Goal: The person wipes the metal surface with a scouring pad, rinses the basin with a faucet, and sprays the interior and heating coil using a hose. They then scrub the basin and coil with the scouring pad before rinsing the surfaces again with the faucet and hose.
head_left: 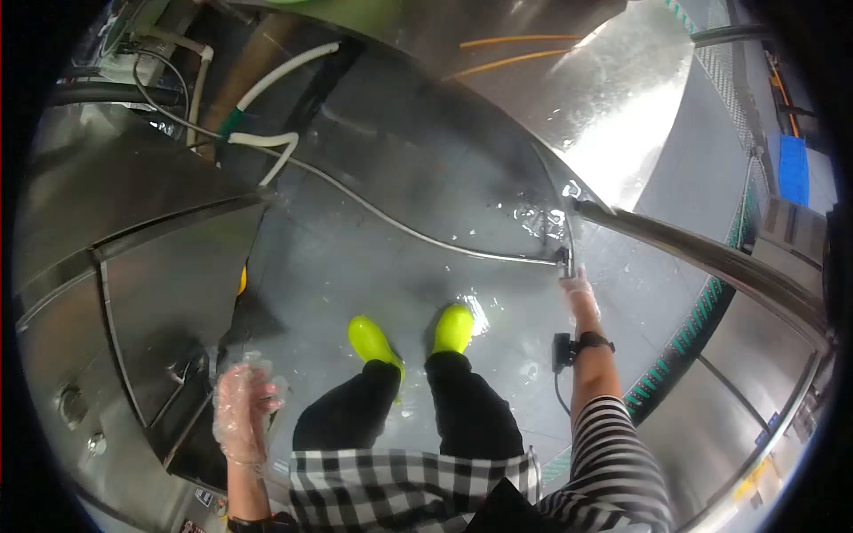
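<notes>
My right hand (582, 300), in a clear plastic glove, is closed around a hand sprayer (566, 261) at the end of a metal hose (382, 213). Bright ripples of water show on the metal surface just beyond it. The hose runs in a curve back to the upper left. My left hand (242, 409), also in a loose clear glove, hangs at the lower left by a steel cabinet. Its fingers are slightly bent and apart, with nothing visible in them.
Wet grey floor (418, 275) lies around my yellow-green boots (453, 329). A steel rail (702, 244) crosses on the right. White pipes (280, 84) stand at the upper left. A steel cabinet (169, 302) flanks me on the left, and green-edged mat (689, 333) lies right.
</notes>
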`<state>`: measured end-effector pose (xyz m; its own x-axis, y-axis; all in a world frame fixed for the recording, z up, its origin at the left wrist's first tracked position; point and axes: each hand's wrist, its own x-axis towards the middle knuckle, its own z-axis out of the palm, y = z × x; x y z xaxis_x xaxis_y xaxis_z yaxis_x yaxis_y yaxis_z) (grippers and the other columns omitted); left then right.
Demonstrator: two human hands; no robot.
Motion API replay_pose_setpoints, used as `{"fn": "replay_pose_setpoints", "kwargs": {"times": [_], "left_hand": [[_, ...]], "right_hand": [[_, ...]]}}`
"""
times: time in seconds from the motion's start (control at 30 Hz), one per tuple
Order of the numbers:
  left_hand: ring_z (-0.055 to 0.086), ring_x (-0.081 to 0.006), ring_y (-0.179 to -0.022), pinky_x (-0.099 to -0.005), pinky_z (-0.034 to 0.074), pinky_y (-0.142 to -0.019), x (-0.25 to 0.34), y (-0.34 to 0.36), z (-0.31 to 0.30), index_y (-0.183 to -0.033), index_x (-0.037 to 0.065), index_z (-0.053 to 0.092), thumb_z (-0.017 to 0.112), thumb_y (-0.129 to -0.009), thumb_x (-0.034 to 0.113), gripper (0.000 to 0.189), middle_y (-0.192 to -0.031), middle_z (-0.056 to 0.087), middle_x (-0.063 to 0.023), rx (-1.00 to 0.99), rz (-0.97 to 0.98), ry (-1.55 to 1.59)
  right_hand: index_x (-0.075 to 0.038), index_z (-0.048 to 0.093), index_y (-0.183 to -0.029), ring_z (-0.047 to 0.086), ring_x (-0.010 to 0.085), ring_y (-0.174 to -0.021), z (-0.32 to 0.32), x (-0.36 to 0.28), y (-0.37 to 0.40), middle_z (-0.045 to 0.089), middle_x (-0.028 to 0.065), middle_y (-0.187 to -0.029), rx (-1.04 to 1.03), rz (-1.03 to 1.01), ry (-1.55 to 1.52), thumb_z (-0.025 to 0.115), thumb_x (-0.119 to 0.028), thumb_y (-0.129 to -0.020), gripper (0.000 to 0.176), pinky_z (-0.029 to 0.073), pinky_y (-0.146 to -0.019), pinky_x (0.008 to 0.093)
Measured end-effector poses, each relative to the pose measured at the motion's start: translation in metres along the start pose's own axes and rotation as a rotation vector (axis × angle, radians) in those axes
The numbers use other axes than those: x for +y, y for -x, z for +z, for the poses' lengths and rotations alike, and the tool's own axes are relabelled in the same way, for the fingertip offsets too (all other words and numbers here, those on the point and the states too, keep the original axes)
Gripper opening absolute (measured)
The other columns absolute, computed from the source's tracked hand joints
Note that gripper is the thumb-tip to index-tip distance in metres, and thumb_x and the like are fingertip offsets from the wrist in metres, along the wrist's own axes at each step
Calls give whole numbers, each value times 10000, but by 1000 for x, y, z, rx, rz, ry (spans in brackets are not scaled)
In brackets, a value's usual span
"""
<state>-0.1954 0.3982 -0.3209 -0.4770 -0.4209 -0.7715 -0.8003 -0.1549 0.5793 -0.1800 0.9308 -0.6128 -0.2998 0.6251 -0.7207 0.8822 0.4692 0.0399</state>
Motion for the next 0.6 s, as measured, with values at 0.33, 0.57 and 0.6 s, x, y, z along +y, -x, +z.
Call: {"fn": "replay_pose_setpoints", "kwargs": {"times": [0.33, 0.57, 0.6], "left_hand": [[550, -178, -983, -313, 468, -810, -10, 12, 116, -1242, 86, 428, 537, -871, 320, 452, -1145, 526, -74, -635, 88, -182], [525, -157, -694, -287, 457, -573, 114, 83, 214, -1023, 110, 474, 524, -874, 222, 193, -844, 523, -69, -563, -229, 480], [496, -147, -597, -272, 427, -477, 142, 94, 206, -930, 116, 482, 510, -873, 182, 92, -720, 501, -42, -465, -317, 516]], "right_hand": [[-70, 592, -756, 543, 303, -725, -70, -42, 169, 569, 132, -724, 164, -817, 451, 531, -261, -808, 208, 421, -610, 446], [-78, 603, -738, 528, 304, -700, -161, -60, 361, 526, 122, -646, -15, -1168, -12, 650, -138, -662, 107, 426, -627, 401], [-78, 604, -731, 526, 305, -697, -171, -57, 379, 524, 120, -643, -62, -1134, -114, 655, -128, -652, 107, 426, -629, 398]]}}
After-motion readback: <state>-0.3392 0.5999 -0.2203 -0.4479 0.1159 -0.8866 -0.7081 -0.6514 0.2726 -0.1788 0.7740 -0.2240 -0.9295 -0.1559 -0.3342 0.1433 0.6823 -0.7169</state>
